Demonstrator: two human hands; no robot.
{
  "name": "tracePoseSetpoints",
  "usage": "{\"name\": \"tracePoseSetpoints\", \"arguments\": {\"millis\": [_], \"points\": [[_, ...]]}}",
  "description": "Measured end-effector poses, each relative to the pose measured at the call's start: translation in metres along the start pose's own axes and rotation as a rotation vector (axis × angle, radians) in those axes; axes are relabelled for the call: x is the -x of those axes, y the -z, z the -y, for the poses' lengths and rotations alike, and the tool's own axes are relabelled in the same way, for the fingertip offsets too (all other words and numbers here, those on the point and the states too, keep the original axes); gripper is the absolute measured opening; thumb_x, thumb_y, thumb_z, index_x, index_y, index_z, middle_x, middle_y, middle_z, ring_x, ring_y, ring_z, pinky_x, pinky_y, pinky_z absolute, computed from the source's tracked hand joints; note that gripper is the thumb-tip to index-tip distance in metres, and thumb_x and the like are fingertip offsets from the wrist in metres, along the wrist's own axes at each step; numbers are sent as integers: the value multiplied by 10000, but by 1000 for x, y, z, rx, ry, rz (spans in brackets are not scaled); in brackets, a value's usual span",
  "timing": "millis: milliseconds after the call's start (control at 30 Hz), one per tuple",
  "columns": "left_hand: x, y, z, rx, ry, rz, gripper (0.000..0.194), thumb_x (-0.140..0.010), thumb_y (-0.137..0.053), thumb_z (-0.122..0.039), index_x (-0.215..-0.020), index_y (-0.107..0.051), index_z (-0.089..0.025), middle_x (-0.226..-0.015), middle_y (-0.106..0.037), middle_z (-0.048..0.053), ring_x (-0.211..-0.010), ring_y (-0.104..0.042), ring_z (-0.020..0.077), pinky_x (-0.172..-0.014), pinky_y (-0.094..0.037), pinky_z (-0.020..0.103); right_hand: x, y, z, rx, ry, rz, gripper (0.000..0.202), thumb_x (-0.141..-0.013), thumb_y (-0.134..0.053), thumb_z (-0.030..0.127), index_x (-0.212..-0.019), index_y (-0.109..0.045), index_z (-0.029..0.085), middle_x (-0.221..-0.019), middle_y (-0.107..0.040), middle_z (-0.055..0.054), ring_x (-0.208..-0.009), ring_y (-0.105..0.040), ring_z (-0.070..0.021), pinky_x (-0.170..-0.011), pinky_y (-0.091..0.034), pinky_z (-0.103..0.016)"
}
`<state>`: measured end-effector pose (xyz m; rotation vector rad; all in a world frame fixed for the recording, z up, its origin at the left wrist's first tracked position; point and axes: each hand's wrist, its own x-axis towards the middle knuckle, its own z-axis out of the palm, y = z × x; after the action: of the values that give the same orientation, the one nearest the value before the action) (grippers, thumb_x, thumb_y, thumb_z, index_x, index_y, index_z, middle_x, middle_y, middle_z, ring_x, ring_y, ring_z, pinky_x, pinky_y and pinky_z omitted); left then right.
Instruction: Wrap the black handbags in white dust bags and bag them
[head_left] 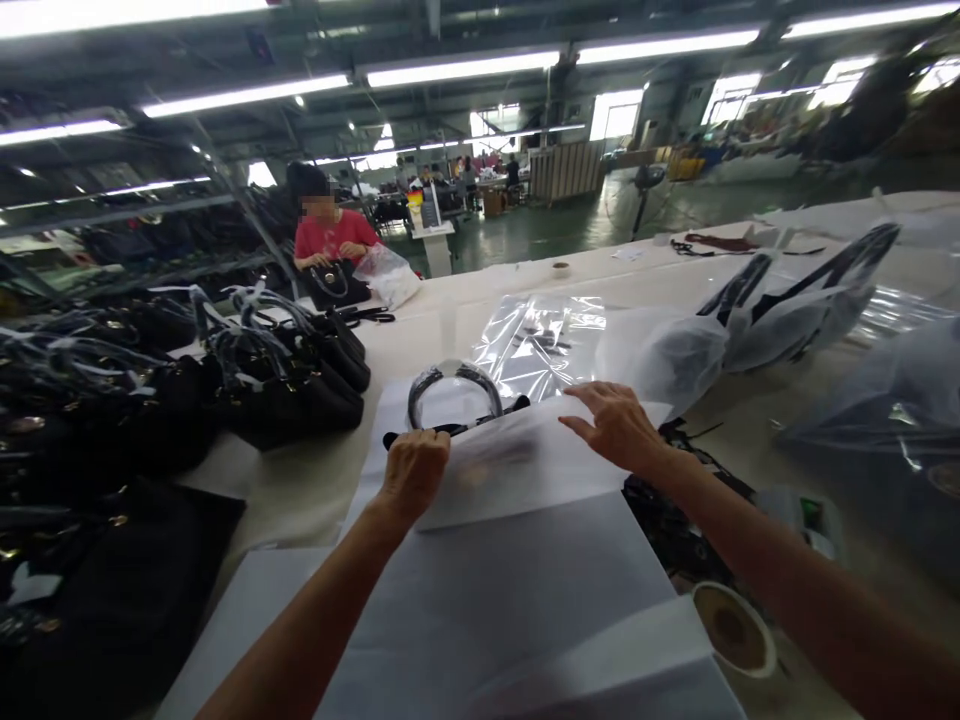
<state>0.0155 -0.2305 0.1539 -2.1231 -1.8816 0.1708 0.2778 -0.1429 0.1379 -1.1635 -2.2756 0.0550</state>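
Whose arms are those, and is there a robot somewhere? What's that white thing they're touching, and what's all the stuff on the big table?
There's no robot here! The arms belong to a person. There is just one picture, from a camera worn on their head, looking forward and down.

The left hand is curled at the edge of a thin white sheet, seemingly gripping it. The right hand is spread open at the sheet's other side. Something dark shows faintly through it, and a looped handle sticks up behind.

On the pale table, black bags crowd the left. Shiny clear plastic lies past the hands. To the right are cloudy plastic wrappings and a roll. Across the table, another person in red has a black bag too.
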Motion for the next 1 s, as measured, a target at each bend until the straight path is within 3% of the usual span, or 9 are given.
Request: {"name": "tracePoseSetpoints", "arguments": {"millis": [100,200,367,500,633,733,800,867,1000], "points": [[-13,0,5,-4,-55,31,252,-785,-403,1,-817,-618,-127,-751,-662,104,-735,-660,245,-629,-483,314,-32,-13,31,-106,98,-47,683,-732,-698,352,-1327,-399,195,-1255,-531,-155,-1177,-467,-316,-998,-308,-515],[-21,3,9,-6,-92,65,264,-789,-385,11,-831,-614,-114,-763,-663,114,-714,-668,253,-608,-499,322,-67,-30,61,-230,115,55,1013,-617,-789,369,-1429,-204,214,-1343,-440,-162,-1266,-375,-330,-1054,-202,-555],[-29,8,16,17,-120,119,286,-808,-353,7,-870,-614,-92,-788,-662,141,-740,-673,272,-606,-521,349,-95,-56,76,-451,95,286,1289,-453,-848,430,-1458,-74,205,-1341,-428,-189,-1217,-432,-361,-1003,-299,-523],[-39,8,27,47,-118,159,288,-797,-364,19,-876,-617,-93,-803,-665,145,-764,-673,264,-620,-522,337,-86,-68,70,-361,199,238,1275,-453,-862,310,-1456,-84,184,-1244,-522,-180,-1144,-493,-351,-988,-310,-512],[-44,17,31,61,-102,170,298,-792,-362,30,-876,-618,-98,-810,-668,136,-790,-663,243,-647,-514,316,-81,-80,68,-257,159,150,947,-640,-687,115,-1436,-176,150,-1101,-622,-133,-999,-583,-274,-909,-402,-413],[-20,23,9,22,-72,18,329,-790,-358,21,-979,-610,-75,-939,-654,181,-863,-636,267,-682,-511,363,-85,-87,71,-251,64,186,834,-684,-553,82,-1433,-198,175,-974,-665,-77,-811,-624,-220,-768,-467,-343],[9,13,-20,13,-143,-224,360,-794,-362,-19,-1068,-590,-71,-1086,-613,218,-986,-588,301,-747,-499,411,-87,-87,72,-246,28,219,821,-684,-525,91,-1433,-206,191,-911,-670,-55,-749,-622,-207,-713,-474,-323],[34,-13,-49,134,-307,-413,309,-799,-386,-108,-992,-627,-106,-997,-648,178,-914,-604,280,-722,-500,378,-88,-86,73,-236,5,232,805,-683,-524,105,-1427,-229,184,-894,-669,-58,-756,-621,-213,-721,-472,-330],[34,-87,-71,148,-42,-507,496,-735,-476,-102,-1222,-474,-13,-1283,-503,232,-1216,-445,350,-929,-437,466,-86,-82,72,-279,-37,243,788,-681,-547,114,-1412,-266,197,-934,-662,-69,-778,-618,-215,-737,-463,-336]]}}
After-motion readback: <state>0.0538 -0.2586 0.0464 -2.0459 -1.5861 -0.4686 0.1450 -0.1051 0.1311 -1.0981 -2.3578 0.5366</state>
